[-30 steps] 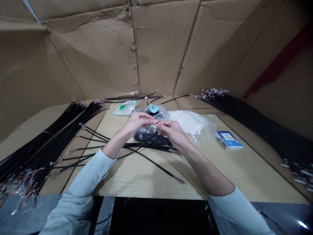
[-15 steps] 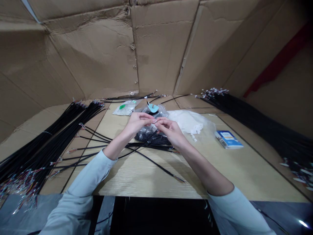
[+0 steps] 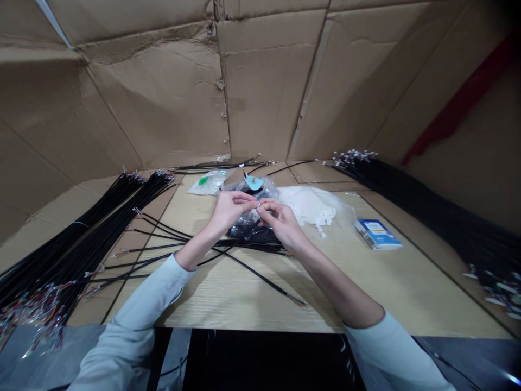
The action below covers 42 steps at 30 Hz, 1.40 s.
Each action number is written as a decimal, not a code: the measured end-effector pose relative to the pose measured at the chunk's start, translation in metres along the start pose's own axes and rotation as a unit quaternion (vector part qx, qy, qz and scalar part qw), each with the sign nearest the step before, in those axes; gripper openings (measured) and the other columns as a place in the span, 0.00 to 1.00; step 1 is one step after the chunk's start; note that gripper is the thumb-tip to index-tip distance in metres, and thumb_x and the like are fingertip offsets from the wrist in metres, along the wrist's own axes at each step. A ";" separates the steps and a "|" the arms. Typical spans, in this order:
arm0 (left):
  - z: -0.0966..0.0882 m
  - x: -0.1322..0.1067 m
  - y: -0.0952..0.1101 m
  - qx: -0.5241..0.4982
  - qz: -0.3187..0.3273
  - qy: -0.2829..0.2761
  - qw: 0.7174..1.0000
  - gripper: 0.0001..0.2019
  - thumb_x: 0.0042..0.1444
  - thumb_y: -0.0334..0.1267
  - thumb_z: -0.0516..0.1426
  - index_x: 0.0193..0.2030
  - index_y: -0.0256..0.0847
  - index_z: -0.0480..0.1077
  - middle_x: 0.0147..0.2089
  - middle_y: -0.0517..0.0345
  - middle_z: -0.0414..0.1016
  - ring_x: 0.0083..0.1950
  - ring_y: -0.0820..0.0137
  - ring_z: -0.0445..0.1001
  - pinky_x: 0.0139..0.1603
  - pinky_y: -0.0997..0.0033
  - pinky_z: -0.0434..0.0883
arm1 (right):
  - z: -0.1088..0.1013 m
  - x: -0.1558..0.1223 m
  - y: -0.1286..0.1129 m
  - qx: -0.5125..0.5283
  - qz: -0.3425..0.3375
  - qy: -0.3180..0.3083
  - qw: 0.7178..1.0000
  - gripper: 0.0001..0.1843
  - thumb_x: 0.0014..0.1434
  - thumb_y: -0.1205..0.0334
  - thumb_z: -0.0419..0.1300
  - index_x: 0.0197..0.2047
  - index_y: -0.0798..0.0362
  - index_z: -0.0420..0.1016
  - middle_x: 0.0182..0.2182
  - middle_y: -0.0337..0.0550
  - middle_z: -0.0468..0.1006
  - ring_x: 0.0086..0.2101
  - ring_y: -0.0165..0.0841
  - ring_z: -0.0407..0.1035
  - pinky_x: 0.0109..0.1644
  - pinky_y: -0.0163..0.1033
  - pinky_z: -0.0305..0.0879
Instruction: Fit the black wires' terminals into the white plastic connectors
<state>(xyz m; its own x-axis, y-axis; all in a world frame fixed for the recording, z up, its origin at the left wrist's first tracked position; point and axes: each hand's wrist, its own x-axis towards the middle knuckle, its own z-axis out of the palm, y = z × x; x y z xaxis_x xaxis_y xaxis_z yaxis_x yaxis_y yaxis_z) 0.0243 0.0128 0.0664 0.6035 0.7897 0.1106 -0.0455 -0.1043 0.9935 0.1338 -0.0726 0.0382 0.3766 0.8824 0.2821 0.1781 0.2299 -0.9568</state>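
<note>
Closest to me, the person's two forearms in pale blue sleeves, the left sleeve (image 3: 140,307) and the right sleeve (image 3: 388,347), reached forward over a light wooden table (image 3: 228,307). The left hand (image 3: 232,210) and the right hand (image 3: 280,221) were raised together above the table, and their fingertips (image 3: 253,202) were closed in a pinch on a tiny white piece (image 3: 258,204), which was held in the air between both hands; it was too small for me to tell its exact form. Under the wrists, several loose black cables (image 3: 260,277) lay crossed on the table. Just behind the hands was a clear plastic bag of black items (image 3: 248,218), with a teal tag (image 3: 254,183) on its far side. To the right of this bag lay a plastic bag of white small parts (image 3: 313,205), and to the left a smaller bag with a green label (image 3: 207,183). Further right stood a blue and white box (image 3: 378,234) on its side. Long bundles of black cables lay at the left (image 3: 122,212) and at the right (image 3: 448,222), and behind everything rose a creased cardboard wall (image 3: 163,98).
</note>
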 end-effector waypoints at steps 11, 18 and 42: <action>-0.005 0.001 0.002 -0.005 -0.020 -0.054 0.998 0.13 0.36 0.34 0.65 0.31 0.30 0.73 0.27 0.54 0.75 0.29 0.74 0.71 0.35 0.74 0.68 | -0.002 0.001 -0.002 -0.073 -0.021 0.024 0.997 0.16 0.49 0.51 0.59 0.23 0.57 0.70 0.39 0.50 0.66 0.39 0.35 0.64 0.26 0.32 0.65; -0.019 0.005 0.010 0.022 -0.044 -0.091 0.995 0.15 0.36 0.35 0.66 0.33 0.31 0.73 0.29 0.52 0.76 0.30 0.73 0.72 0.34 0.73 0.68 | -0.007 0.006 0.001 -0.013 -0.014 0.073 0.997 0.15 0.46 0.51 0.60 0.27 0.57 0.71 0.34 0.47 0.69 0.34 0.33 0.65 0.27 0.34 0.65; -0.025 0.006 0.015 0.093 -0.026 -0.128 0.987 0.14 0.39 0.36 0.65 0.34 0.33 0.73 0.30 0.52 0.75 0.32 0.71 0.72 0.30 0.75 0.67 | -0.014 0.002 -0.007 -0.209 -0.162 0.087 0.960 0.10 0.53 0.58 0.57 0.34 0.53 0.77 0.38 0.45 0.75 0.38 0.32 0.69 0.34 0.34 0.66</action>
<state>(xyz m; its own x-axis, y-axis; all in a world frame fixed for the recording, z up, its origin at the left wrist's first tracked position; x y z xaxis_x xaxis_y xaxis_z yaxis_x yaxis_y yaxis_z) 0.0074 0.0309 0.0824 0.7840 0.6202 0.0260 0.1228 -0.1959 0.9729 0.1458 -0.0779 0.0460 0.3799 0.7023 0.6020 0.6474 0.2630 -0.7154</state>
